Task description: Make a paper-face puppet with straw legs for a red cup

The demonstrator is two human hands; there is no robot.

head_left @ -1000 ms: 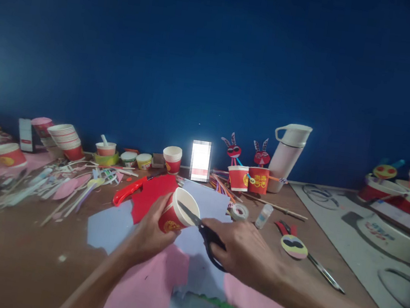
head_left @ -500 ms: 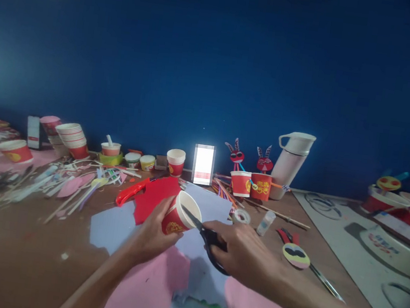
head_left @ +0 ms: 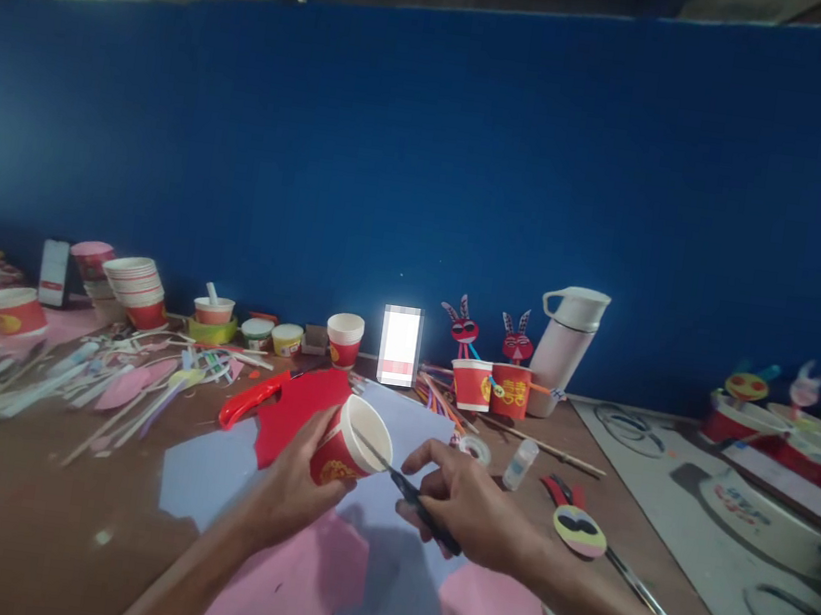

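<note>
My left hand (head_left: 293,479) is wrapped round a red paper cup (head_left: 348,440) with a white inside, tilted so its mouth faces right. My right hand (head_left: 464,506) grips black-handled scissors (head_left: 406,489), whose blade tip reaches the cup's rim. Both hands hover above sheets of pink paper (head_left: 282,593) and pale blue paper (head_left: 208,467) on the brown table (head_left: 21,508). A red sheet (head_left: 296,403) lies just behind the cup.
Red cutter (head_left: 247,399), tape roll (head_left: 472,448), glue stick (head_left: 520,463) and a round paper face (head_left: 580,530) lie near. Two rabbit cup figures (head_left: 492,374) and a white flask (head_left: 563,348) stand at the back. Stacked cups (head_left: 132,289) and scraps crowd the left.
The view has tipped upward, showing more wall and ceiling. My right hand's fingers have shifted on the scissors; the cup and blade stay together.
</note>
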